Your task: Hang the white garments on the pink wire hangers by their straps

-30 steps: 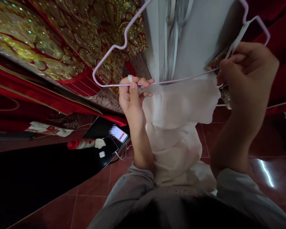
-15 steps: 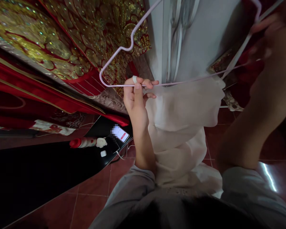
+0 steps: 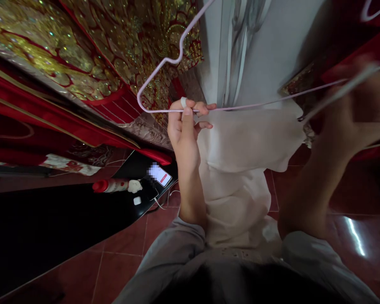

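A pink hanger (image 3: 181,40) stretches across the upper part of the view. My left hand (image 3: 190,120) pinches its bottom bar near the left corner, with a white band round one finger. Pale, sheer cloth (image 3: 250,139) hangs just below the bar and falls in folds toward my body. At the right, my right hand (image 3: 364,101) is smeared by motion beside a blurred white strap (image 3: 342,90) that runs up from the cloth. Whether its fingers grip the strap or the hanger cannot be made out.
Gold-sequined red garments (image 3: 91,50) hang at the upper left. A black table (image 3: 66,223) at the left bears a red-capped bottle (image 3: 110,185), a lit phone (image 3: 161,175), a white case (image 3: 137,201) and cables. Red tiles (image 3: 123,232) cover the floor.
My right hand has moved down and the white strap has swung lower with it. The hanger's right end has shifted farther right. My left hand has moved slightly right, still pinching the bar.
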`<state>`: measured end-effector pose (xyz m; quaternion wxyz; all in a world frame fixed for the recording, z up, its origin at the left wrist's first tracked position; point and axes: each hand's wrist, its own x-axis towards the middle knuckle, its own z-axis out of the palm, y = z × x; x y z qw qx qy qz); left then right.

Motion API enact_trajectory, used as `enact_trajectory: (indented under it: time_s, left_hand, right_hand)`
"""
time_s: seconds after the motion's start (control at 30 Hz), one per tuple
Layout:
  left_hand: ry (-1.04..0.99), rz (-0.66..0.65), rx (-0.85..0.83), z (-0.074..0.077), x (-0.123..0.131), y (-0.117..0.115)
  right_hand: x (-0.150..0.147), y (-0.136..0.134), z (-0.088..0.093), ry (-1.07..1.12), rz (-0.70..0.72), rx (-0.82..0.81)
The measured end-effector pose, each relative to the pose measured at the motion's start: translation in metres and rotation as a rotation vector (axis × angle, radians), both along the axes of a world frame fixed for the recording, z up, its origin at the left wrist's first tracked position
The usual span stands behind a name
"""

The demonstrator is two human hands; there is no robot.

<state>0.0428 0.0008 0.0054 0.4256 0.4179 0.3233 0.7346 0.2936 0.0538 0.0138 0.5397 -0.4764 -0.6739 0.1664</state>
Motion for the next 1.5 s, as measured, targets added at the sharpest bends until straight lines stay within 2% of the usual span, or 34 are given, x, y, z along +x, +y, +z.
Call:
enact_trajectory:
  time_s: [0.1, 0.17, 0.33, 0.4, 0.47, 0.57, 0.67, 0.73, 0.83, 0.93, 1.03, 1.2, 1.27, 1.33, 1.4, 1.5]
  left_hand:
    - [0.001, -0.003, 0.003, 0.002, 0.000, -0.002]
    - [-0.011, 0.062, 0.024, -0.001, -0.004, -0.001]
    - [0.060, 0.567, 0.108, -0.022, -0.040, 0.007]
    - [0.170, 0.593, 0.144, -0.028, -0.059, 0.011]
    - [0.237, 0.509, 0.173, -0.026, -0.073, 0.015]
    - [0.329, 0.318, 0.194, -0.007, -0.083, 0.022]
    - [0.516, 0.178, 0.217, 0.023, -0.081, 0.026]
    - [0.595, 0.133, 0.158, 0.045, -0.078, 0.026]
    - [0.460, 0.088, -0.124, 0.070, -0.072, 0.024]
    - [0.183, 0.100, -0.359, 0.077, -0.068, 0.023]
    - [0.106, 0.134, -0.300, 0.065, -0.065, 0.024]
    - [-0.015, 0.251, -0.101, 0.020, -0.049, 0.020]
    - [-0.065, 0.204, -0.057, 0.008, -0.035, 0.017]
    - [-0.087, 0.130, 0.004, 0.002, -0.021, 0.014]
    - [-0.087, 0.091, 0.061, 0.002, -0.013, 0.012]
    - [-0.051, 0.083, 0.068, 0.003, -0.010, 0.011]
  right_hand:
    - [-0.026, -0.022, 0.002, -0.043, 0.011, 0.003]
    - [-0.035, -0.035, 0.001, -0.064, 0.018, 0.007]
    - [-0.034, -0.046, -0.009, -0.040, -0.036, 0.142]
    - [-0.032, -0.045, -0.012, -0.060, -0.036, 0.159]
    - [-0.030, -0.045, -0.013, -0.083, -0.019, 0.134]
    - [-0.031, -0.045, -0.013, -0.077, -0.001, 0.114]
    - [-0.033, -0.046, -0.016, -0.065, -0.002, 0.159]
    - [-0.034, -0.046, -0.019, -0.069, -0.012, 0.183]
    - [-0.036, -0.047, -0.021, -0.088, -0.011, 0.163]
    - [-0.036, -0.049, -0.021, -0.104, -0.004, 0.128]
    - [-0.035, -0.049, -0.021, -0.096, 0.001, 0.120]
    - [-0.042, -0.052, -0.022, -0.137, 0.020, 0.072]
    - [-0.047, -0.056, -0.020, -0.171, 0.031, 0.051]
    - [-0.048, -0.058, -0.017, -0.195, 0.048, 0.065]
    - [-0.041, -0.053, -0.017, -0.195, 0.005, 0.161]
    - [-0.010, -0.030, -0.029, -0.055, -0.238, 0.451]
